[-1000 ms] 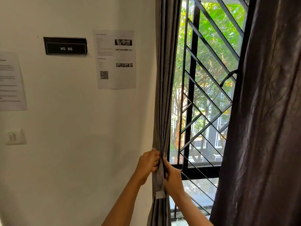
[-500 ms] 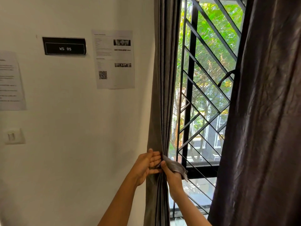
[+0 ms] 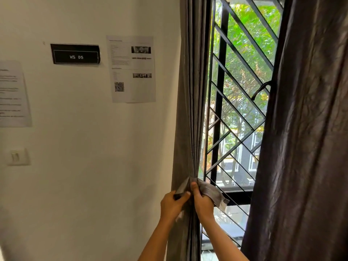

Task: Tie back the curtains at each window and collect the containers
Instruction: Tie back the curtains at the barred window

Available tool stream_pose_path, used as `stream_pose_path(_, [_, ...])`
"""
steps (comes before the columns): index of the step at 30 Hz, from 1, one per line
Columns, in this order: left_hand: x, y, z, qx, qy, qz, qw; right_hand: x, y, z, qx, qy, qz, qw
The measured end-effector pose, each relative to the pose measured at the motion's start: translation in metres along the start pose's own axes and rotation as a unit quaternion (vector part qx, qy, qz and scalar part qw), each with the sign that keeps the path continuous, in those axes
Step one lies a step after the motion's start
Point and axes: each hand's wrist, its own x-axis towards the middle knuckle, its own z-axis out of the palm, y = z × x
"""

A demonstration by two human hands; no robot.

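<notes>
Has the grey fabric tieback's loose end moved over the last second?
Yes: the grey fabric tieback's loose end swung right, off the gathered grey curtain, out over the black window rail beside the right hand.

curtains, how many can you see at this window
2. A grey curtain is gathered left of the window, with the left hand and right hand holding a tie-back strip around it. A darker curtain hangs loose on the right. Others may be off-frame.
</notes>
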Motion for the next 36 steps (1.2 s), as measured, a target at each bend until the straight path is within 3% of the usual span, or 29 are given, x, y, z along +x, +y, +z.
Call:
stream_pose_path(4, [0.008, 0.007, -0.017, -0.047, 0.046, 0.052, 0.996, 0.000, 0.002, -0.005, -0.017, 0.000, -0.036, 0.999])
stream_pose_path(6, [0.008, 0.008, -0.019, -0.018, 0.138, 0.078, 0.987, -0.002, 0.004, -0.005, -0.014, 0.009, -0.031, 0.999])
stream_pose_path(7, [0.005, 0.010, -0.017, -0.001, 0.206, 0.054, 0.977, -0.003, 0.002, -0.005, -0.014, 0.011, -0.023, 1.000])
stream_pose_path(9, [0.005, 0.007, -0.011, 0.001, 0.305, -0.086, 0.948, -0.006, -0.002, -0.004, -0.015, 0.016, -0.003, 1.000])
stream_pose_path(11, [0.005, 0.004, -0.002, -0.076, 0.219, -0.226, 0.946, -0.008, -0.008, -0.004, -0.012, 0.016, -0.011, 1.000])
stream_pose_path(14, [-0.003, 0.007, 0.016, -0.252, -0.001, -0.221, 0.942, -0.010, -0.015, -0.007, -0.021, 0.009, -0.032, 0.999])
stream_pose_path(17, [-0.018, 0.020, 0.025, -0.406, -0.020, -0.139, 0.903, -0.012, -0.016, -0.012, -0.015, 0.011, -0.046, 0.999])
stream_pose_path(20, [-0.028, 0.022, 0.029, -0.486, -0.026, -0.091, 0.869, -0.014, -0.015, -0.016, -0.009, 0.007, -0.058, 0.998])
stream_pose_path(23, [-0.025, 0.018, 0.035, -0.480, -0.008, -0.058, 0.875, -0.014, -0.018, -0.017, -0.021, -0.015, -0.083, 0.996])
stream_pose_path(30, [-0.007, 0.015, 0.033, -0.338, 0.047, -0.003, 0.940, -0.018, -0.020, -0.014, -0.026, -0.032, -0.117, 0.992])
stream_pose_path(36, [-0.001, 0.008, 0.034, -0.231, 0.070, 0.054, 0.969, -0.019, -0.011, -0.004, -0.021, 0.004, -0.111, 0.994])
